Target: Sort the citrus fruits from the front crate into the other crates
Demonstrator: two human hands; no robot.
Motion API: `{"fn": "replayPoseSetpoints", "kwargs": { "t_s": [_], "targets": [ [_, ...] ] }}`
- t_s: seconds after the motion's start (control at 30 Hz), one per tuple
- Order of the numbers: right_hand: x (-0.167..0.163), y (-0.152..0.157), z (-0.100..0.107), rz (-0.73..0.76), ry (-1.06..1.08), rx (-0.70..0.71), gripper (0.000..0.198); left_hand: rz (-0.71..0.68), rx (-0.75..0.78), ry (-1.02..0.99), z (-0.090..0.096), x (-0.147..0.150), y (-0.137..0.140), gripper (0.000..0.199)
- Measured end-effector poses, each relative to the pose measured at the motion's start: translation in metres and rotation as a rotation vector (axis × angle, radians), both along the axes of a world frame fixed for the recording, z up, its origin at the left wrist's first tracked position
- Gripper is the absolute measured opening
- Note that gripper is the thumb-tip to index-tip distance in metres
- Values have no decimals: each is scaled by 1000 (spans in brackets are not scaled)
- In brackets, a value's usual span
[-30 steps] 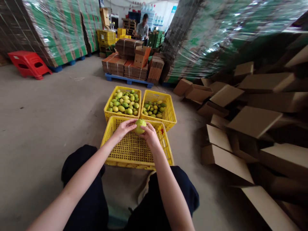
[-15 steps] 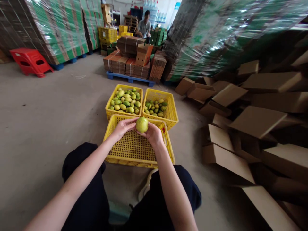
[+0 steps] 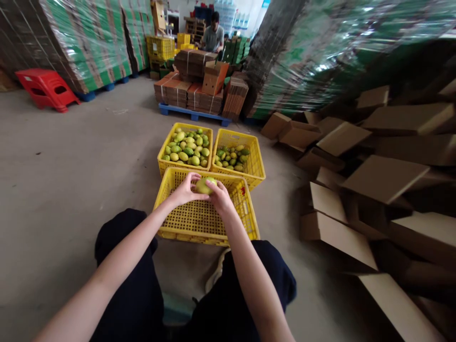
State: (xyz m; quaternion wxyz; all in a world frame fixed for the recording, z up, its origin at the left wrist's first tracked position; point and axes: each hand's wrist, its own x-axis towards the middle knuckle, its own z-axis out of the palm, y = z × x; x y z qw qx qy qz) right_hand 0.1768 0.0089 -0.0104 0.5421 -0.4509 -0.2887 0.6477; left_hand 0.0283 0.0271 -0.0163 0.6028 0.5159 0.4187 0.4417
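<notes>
An oval yellow-green fruit (image 3: 202, 185), its exact kind unclear, is held sideways between my two hands. My right hand (image 3: 221, 198) grips its right end, with the thumb across the top. My left hand (image 3: 185, 191) curves around the left end, fingers above and thumb beneath. Below both hands is a yellow plastic crate (image 3: 253, 228), its perforated floor showing. Just beyond it, a second yellow crate (image 3: 159, 164) at the left is heaped with similar fruit (image 3: 188, 145). The yellow crate (image 3: 262, 166) at the right holds a lower pile of greener fruit (image 3: 232, 158).
Open cardboard boxes (image 3: 386, 178) lie heaped along the right. A blue pallet (image 3: 194, 115) with bundled flat cartons (image 3: 204, 99) stands ahead. Plastic-wrapped stacks (image 3: 96, 42) rise on both sides. A red stool (image 3: 46, 89) is at the left. A person (image 3: 213, 37) is in the background.
The fruit has turned from end-on to sideways and come slightly lower and left. My left fingers have spread more around it, and my right thumb has moved onto its top.
</notes>
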Motion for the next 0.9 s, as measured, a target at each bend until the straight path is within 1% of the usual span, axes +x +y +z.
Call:
{"fn": "replayPoseSetpoints", "kwargs": {
  "t_s": [0.07, 0.13, 0.2, 0.27, 0.37, 0.5, 0.63, 0.73, 0.83, 0.9],
  "targets": [
    [0, 0, 0, 13, -15, 0, 50, 22, 8, -11, -2, -1, 2, 67],
    [3, -1, 1, 53, -25, 35, 49, 29, 0, -40, -2, -3, 4, 58],
    [7, -3, 4, 114, -45, 82, 47, 20, -57, -68, -2, -6, 5, 49],
    [12, -5, 6, 185, -84, 129, 49, 4, -141, -65, -1, -10, 5, 45],
    [14, -8, 8, 242, -155, 189, 56, -22, -224, -22, 0, -13, 3, 50],
    [10, -10, 7, 235, -215, 192, 53, -74, -259, -33, -1, -13, 0, 59],
    [7, -11, 5, 175, -294, 211, 52, -193, -231, -46, 0, -13, -2, 66],
    [9, -13, 4, 173, -357, 242, 50, -253, -183, -4, 0, -12, -3, 69],
    [10, -17, 2, 174, -432, 290, 45, -241, -191, 118, -2, -7, -4, 77],
    [12, -19, -1, 229, -473, 313, 45, -193, -232, 199, -4, -4, -4, 79]
  ]
}}
